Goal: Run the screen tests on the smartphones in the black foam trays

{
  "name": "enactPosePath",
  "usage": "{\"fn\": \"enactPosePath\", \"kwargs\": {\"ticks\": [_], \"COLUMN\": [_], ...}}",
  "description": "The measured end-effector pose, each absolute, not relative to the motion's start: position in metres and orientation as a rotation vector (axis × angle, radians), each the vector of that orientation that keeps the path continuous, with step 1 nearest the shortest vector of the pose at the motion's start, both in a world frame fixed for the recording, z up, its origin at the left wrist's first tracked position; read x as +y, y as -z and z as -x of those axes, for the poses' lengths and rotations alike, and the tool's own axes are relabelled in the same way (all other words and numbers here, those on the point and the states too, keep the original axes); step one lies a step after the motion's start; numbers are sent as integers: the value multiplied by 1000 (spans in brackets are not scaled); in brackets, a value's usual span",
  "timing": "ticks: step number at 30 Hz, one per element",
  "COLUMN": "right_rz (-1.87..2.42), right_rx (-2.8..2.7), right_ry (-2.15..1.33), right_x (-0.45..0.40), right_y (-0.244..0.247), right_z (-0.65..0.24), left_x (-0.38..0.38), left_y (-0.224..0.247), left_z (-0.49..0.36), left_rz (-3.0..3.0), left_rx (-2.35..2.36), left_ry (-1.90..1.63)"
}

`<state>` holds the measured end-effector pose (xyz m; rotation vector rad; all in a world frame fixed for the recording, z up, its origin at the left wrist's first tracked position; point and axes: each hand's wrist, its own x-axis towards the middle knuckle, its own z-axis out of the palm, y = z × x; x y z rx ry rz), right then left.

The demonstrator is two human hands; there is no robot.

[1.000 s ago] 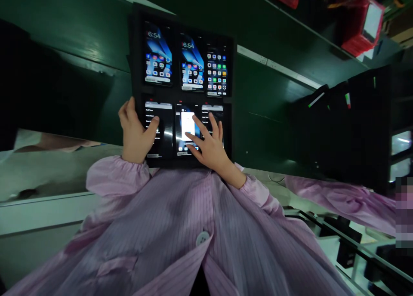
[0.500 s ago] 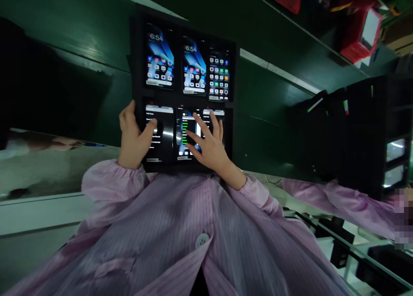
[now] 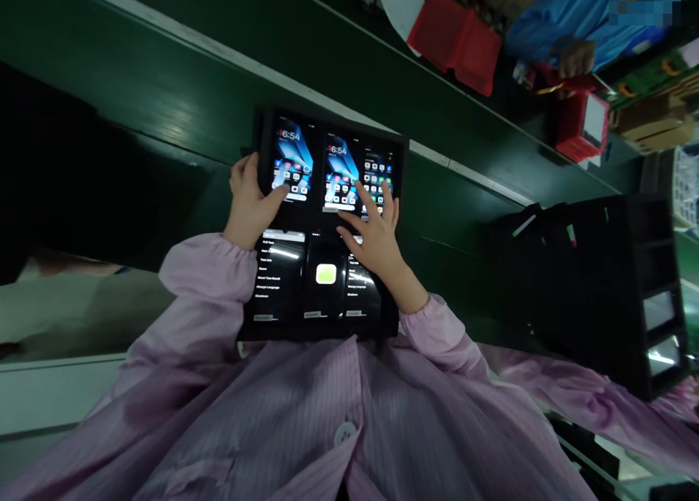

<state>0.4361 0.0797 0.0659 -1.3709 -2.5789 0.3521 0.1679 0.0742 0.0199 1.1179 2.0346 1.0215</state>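
A black tray (image 3: 320, 218) holds several smartphones in two rows, screens lit. My left hand (image 3: 255, 201) is at the tray's left edge, its thumb over the lower screen of the upper-left phone (image 3: 293, 151) and its fingers apart near the rim. Fingers spread, my right hand (image 3: 379, 242) hovers at or touches the upper-middle phone (image 3: 339, 166) and partly covers the upper-right phone (image 3: 378, 167). The lower-left phone (image 3: 277, 286) shows a text menu. A green and white icon fills the centre of the lower-middle phone (image 3: 322, 293). My right hand partly hides the lower-right phone (image 3: 360, 297).
The tray lies on a green bench (image 3: 453, 268). Stacked black trays (image 3: 584, 268) stand to the right, with a co-worker's pink sleeve (image 3: 590, 392) below them. Across the bench are red trays (image 3: 456, 38), a red stack (image 3: 582, 126) and another person's hand (image 3: 576, 58).
Both hands have moved from the lower row of phones to the upper row. The lower-middle screen has switched from an overlaid list to the icon. The camera view has shifted.
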Motion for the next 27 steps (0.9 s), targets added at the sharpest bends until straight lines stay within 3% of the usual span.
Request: {"fn": "enactPosePath", "kwargs": {"ticks": [12,27], "right_rz": [1474,1528], "right_rx": [-2504,-2369], "right_ry": [-374,-282], "right_x": [91,63], "right_y": [-58,-56], "right_z": [-435,-500], "left_x": [67,80], "left_y": [-21,-13], "left_z": [-165,-166], "left_rz": [-1232,-1243], "left_rx": [2021,2169], "left_ry": [-891,-843]}}
